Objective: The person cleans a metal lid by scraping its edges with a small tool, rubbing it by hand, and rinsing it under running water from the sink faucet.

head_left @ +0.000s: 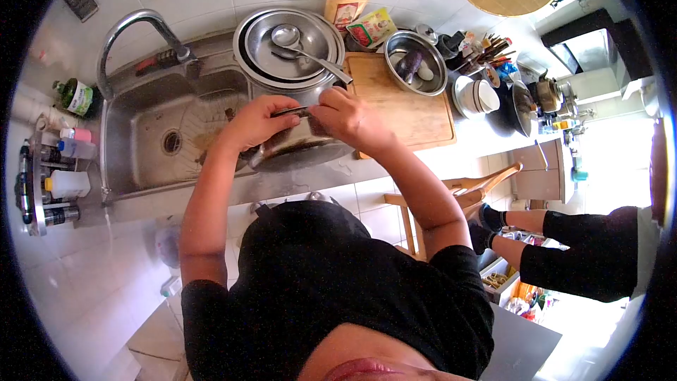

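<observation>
My left hand (261,123) is closed, thumb and fingers pinching a dark slender thing (288,111) whose kind I cannot make out. At its other end my right hand (345,114) is closed too, with curled fingers. Below both hands, by the sink's right side, is a shiny metal surface with brownish patches (282,142), partly hidden by my hands. Just beyond them sit nested metal bowls (247,63) with a metal ladle (285,37) resting in the top one. Beside my right hand lies a wooden cutting board (416,120).
The sink basin (141,148) and its curved faucet (141,17) are on the left. A metal bowl (438,85) holding an eggplant (409,65) stands on the board's far corner. White bowls (483,97) and a wok (520,109) stand farther right. Another person's legs (557,240) and a wooden chair (486,183) are at right.
</observation>
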`<state>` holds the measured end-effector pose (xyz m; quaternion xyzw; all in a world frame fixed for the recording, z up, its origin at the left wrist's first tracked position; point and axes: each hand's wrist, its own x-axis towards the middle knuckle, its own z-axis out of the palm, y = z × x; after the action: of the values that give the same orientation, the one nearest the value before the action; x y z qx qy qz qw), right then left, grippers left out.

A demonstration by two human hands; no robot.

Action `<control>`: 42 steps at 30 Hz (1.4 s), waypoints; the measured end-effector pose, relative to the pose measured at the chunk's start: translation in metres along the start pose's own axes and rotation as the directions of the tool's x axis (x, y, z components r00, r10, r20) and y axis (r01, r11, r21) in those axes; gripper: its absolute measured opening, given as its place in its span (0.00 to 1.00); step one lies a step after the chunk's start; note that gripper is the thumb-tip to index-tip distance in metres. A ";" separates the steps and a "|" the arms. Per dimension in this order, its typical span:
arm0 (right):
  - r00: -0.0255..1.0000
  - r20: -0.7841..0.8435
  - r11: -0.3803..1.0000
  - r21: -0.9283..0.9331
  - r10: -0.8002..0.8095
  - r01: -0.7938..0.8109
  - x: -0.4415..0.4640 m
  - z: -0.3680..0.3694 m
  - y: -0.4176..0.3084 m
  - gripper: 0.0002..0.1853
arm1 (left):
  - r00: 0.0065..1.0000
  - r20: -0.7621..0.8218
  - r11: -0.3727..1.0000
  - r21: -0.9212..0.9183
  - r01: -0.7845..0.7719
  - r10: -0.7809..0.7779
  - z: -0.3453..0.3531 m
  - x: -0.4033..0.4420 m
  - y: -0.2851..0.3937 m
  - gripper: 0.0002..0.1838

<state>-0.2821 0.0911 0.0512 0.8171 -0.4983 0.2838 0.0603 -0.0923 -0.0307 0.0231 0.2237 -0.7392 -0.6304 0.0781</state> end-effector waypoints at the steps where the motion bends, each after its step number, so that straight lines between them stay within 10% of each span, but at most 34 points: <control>1: 1.000 -0.001 1.000 0.010 -0.016 0.016 0.004 0.001 -0.002 0.12 | 1.000 -0.003 1.000 0.024 0.010 -0.010 0.000 0.000 0.002 0.13; 11: 1.000 0.009 1.000 0.006 -0.013 0.013 0.002 0.004 -0.004 0.10 | 0.999 -0.037 0.999 -0.037 0.024 -0.025 -0.001 -0.002 -0.002 0.13; 15: 0.956 -0.062 0.896 0.370 0.287 -0.245 -0.013 0.004 0.007 0.03 | 0.998 -0.025 0.996 -0.067 0.056 -0.058 -0.003 -0.006 0.001 0.13; 24: 0.658 0.202 0.516 0.473 0.726 -0.714 -0.020 0.012 0.010 0.07 | 0.993 -0.117 1.000 -0.011 -0.003 0.002 0.005 -0.004 -0.010 0.11; 42: 0.647 0.286 0.548 0.358 0.707 -0.756 -0.002 0.007 0.005 0.08 | 0.979 -0.199 0.998 0.031 0.048 -0.041 0.025 -0.017 0.000 0.13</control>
<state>-0.2837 0.0874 0.0431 0.5390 -0.7160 0.3443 -0.2798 -0.0871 -0.0013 0.0208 0.3035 -0.7336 -0.5932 0.1332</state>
